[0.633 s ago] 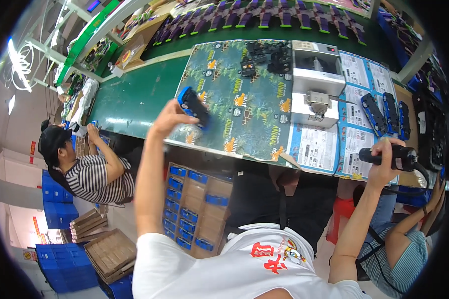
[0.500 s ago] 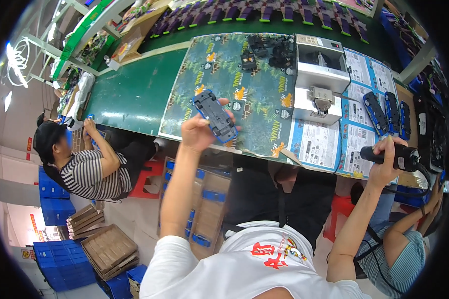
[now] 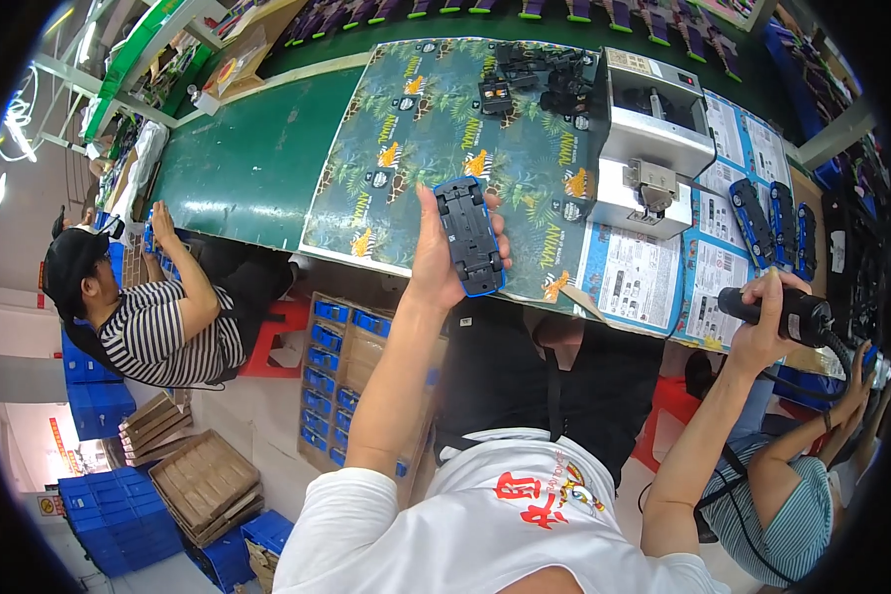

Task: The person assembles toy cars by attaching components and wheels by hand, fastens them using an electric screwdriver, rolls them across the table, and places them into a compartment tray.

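Observation:
My left hand (image 3: pixel 432 259) is closed round a blue toy car (image 3: pixel 469 238), held above the near edge of the table. The car's black underside faces up, its length running nearly straight away from me. My right hand (image 3: pixel 760 327) grips a black, corded electric screwdriver (image 3: pixel 808 319), lying roughly level at the table's right front. Just beyond that hand rest several blue toy cars (image 3: pixel 752 224) with dark undersides showing. A silver box-shaped machine (image 3: pixel 642 148) with a metal block at its front stands between my hands, farther back.
Small black parts (image 3: pixel 566 81) lie heaped left of the machine on patterned sheets (image 3: pixel 366 158). Below the table is a partitioned tray (image 3: pixel 319 457) holding blue pieces. One person (image 3: pixel 173 322) works at left, another (image 3: pixel 777 485) at right. A row of purple items lines the back.
The toy car has moved right and swung from a slant to nearly straight, with my left fingers now wrapped along its sides. My right hand keeps its hold on the screwdriver. The view has shifted slightly.

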Demonstrator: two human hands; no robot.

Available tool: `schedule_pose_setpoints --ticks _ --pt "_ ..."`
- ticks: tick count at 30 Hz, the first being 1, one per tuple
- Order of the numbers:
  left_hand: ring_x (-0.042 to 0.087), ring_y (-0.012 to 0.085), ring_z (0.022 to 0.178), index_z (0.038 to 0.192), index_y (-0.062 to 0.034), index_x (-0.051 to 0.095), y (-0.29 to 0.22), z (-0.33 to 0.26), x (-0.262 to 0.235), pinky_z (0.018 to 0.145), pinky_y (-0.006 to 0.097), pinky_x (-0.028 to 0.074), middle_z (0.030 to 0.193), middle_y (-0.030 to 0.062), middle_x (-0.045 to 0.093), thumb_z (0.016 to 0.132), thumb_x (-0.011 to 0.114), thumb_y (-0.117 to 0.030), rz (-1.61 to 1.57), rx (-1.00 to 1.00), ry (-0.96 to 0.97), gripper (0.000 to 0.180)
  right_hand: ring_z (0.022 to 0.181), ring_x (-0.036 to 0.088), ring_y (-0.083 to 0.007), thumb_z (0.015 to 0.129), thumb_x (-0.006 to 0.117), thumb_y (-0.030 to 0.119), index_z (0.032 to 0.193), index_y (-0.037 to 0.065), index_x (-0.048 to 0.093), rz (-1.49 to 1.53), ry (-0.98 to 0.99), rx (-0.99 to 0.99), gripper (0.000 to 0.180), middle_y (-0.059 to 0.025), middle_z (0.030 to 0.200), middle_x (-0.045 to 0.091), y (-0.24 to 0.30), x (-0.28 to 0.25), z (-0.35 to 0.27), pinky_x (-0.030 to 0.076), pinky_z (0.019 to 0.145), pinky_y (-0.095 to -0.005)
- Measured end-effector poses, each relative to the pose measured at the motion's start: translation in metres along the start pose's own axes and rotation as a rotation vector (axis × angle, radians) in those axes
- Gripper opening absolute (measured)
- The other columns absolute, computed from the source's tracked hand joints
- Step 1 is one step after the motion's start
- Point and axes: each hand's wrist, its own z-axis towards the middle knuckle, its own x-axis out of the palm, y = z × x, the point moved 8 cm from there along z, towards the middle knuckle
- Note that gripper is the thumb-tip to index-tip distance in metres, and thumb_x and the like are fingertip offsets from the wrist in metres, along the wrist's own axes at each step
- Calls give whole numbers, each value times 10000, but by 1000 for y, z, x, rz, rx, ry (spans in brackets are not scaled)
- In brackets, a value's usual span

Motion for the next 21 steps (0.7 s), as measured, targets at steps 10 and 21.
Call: schedule_pose_setpoints --ticks 10,21 --pt "670 244 719 1176 -50 538 -2 1 1 631 412 586 876 92 631 976 371 -643 95 18 -55 648 582 543 -133 893 661 29 966 -7 583 47 16 -4 113 -71 710 586 -4 -3 2 463 598 -270" --pt "627 310 1053 1445 -43 332 -6 -17 10 876 505 563 1243 154 549 764 737 -72 137 77 117 794 576 539 -134 893 661 34 956 -6 584 54 -1 -1 108 -70 698 578 -3 -8 2 451 590 -262"
